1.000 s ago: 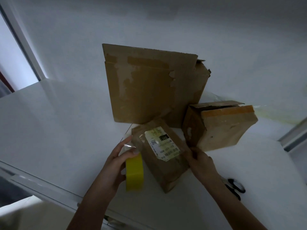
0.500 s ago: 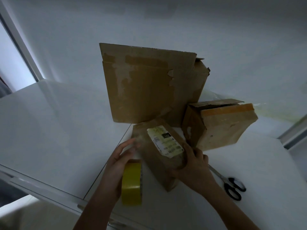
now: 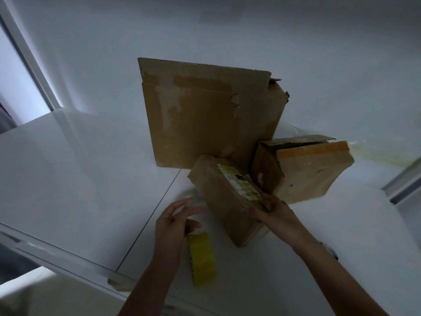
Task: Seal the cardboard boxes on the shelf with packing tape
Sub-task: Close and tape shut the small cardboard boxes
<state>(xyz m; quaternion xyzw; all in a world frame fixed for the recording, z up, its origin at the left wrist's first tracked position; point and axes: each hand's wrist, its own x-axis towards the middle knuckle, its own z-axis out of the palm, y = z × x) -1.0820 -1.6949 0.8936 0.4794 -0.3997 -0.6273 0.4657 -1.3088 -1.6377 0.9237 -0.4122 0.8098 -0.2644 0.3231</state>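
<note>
A small cardboard box [image 3: 225, 208] with a white-and-yellow label lies tilted on the white shelf [image 3: 68, 169]. My right hand [image 3: 271, 213] grips its near right edge by the label. My left hand [image 3: 173, 224] is just left of the box and holds a yellow tape roll [image 3: 201, 258], which sits under the palm. A clear tape strip [image 3: 196, 198] runs from the box's left side to my left fingertips. Behind stand a large cardboard box [image 3: 205, 124] and a medium box [image 3: 307, 174] with an orange taped edge and a raised flap.
The scissors [image 3: 330, 252] are almost wholly hidden behind my right forearm. The shelf's front edge [image 3: 57, 254] runs across the lower left, with a seam [image 3: 155, 213] in the surface. A white wall rises behind the boxes.
My right hand has tipped the small box up onto its side. My left hand has drawn the tape roll down and toward me, away from the box.
</note>
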